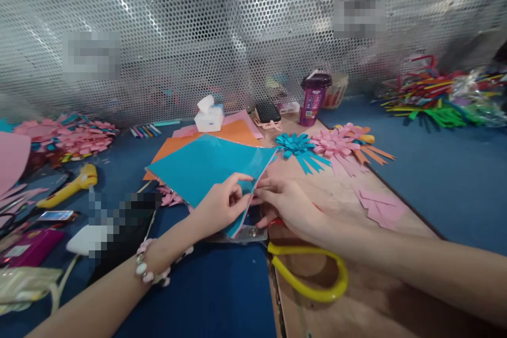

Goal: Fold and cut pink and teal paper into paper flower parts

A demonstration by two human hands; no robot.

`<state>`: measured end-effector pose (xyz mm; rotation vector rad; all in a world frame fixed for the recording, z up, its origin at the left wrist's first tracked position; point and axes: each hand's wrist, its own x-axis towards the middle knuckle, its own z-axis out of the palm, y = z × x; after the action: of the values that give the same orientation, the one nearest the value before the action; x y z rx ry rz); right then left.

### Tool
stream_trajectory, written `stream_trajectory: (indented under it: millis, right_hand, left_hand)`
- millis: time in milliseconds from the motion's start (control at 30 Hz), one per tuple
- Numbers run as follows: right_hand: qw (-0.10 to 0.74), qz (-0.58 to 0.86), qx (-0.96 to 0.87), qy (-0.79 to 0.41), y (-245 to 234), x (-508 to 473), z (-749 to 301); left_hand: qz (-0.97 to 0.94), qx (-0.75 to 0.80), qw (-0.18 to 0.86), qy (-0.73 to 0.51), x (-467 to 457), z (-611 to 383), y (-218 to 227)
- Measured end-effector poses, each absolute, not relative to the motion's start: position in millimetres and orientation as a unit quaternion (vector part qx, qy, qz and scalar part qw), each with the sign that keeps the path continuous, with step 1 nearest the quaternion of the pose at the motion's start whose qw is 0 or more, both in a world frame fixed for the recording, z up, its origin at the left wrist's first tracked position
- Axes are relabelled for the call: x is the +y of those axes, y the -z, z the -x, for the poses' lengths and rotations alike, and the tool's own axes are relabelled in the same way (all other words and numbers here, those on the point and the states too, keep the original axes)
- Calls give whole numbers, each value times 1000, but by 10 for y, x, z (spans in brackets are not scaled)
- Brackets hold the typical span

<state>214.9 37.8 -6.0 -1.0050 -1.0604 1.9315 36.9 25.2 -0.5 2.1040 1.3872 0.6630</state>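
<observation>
A stack of blue paper (202, 163) lies across the table in front of me, with a clear plastic sleeve's edge along it and a thin pink layer showing at its right edge. My left hand (224, 203) rests on the paper's lower right part, thumb and forefinger closed at that edge. From the other side, my right hand (291, 203) pinches the same edge, its fingertips partly hidden. Below my right hand lies a yellow looped handle (336, 288), with a bit of red near the fingers; the rest of it is hidden.
Paper flowers in blue (295, 143) and pink (336, 140) lie at right, near a purple cup (312, 100). A tissue pack (209, 118) and a phone (268, 111) stand behind. A yellow glue gun (71, 187) lies left; colourful strips (431, 92) lie far right.
</observation>
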Motion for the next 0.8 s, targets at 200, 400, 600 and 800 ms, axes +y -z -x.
stream_trajectory:
  millis: [200, 400, 600, 800]
  right_hand:
    - [357, 383, -421, -741, 98, 389, -2148]
    - [355, 381, -421, -742, 107, 387, -2158]
    - [353, 389, -424, -738, 88, 383, -2151]
    - [346, 422, -443, -712, 11, 380, -2125]
  left_hand:
    - [-784, 514, 250, -243, 251, -371, 1]
    - [-795, 504, 239, -238, 253, -359, 17]
    - [-798, 508, 234, -224, 243, -363, 3]
    - [-803, 504, 221, -228, 237, -358, 17]
